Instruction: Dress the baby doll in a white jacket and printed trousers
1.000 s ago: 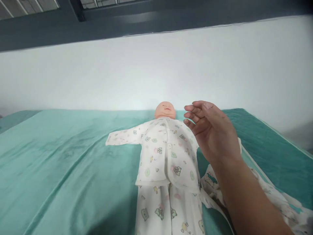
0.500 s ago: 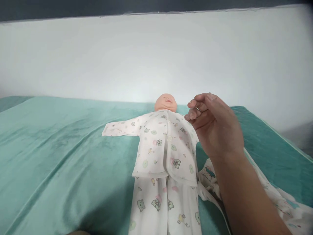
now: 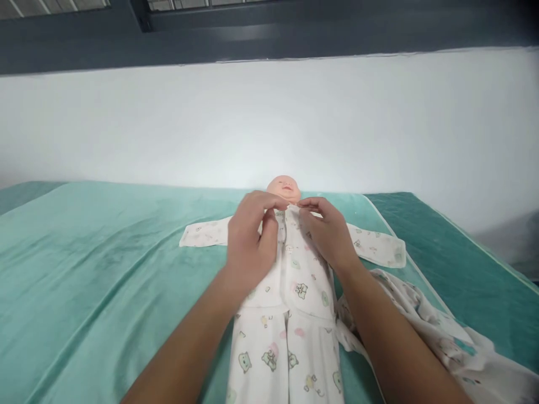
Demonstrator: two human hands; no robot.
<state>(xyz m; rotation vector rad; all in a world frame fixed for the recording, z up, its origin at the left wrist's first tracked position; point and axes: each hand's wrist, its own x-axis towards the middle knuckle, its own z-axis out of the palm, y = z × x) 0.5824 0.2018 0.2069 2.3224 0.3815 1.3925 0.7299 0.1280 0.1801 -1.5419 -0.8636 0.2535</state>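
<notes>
A baby doll [image 3: 284, 188] lies on its back, dressed in a white printed jacket [image 3: 305, 289] and matching trousers [image 3: 269, 353], sleeves spread to both sides. At the jacket's neckline, just below the doll's chin, both hands meet. My left hand [image 3: 255, 235] has its fingers closed on the collar, thumb lower and bent toward them. From the other side my right hand [image 3: 326, 230] pinches the collar, its fingertips close to the left ones. Whatever lies right under the fingertips is too small to make out. Lower on the chest a round button shows.
A teal blanket [image 3: 138, 292] covers the bed. Beside the doll on the right lies a crumpled white printed cloth [image 3: 455, 348], partly behind my right forearm. A white wall [image 3: 168, 123] rises at the far edge, with a dark window frame [image 3: 252, 33] above.
My right hand has come down from above the doll's right-side shoulder to the collar. My left hand has entered the view and joined it there. The view has tilted up.
</notes>
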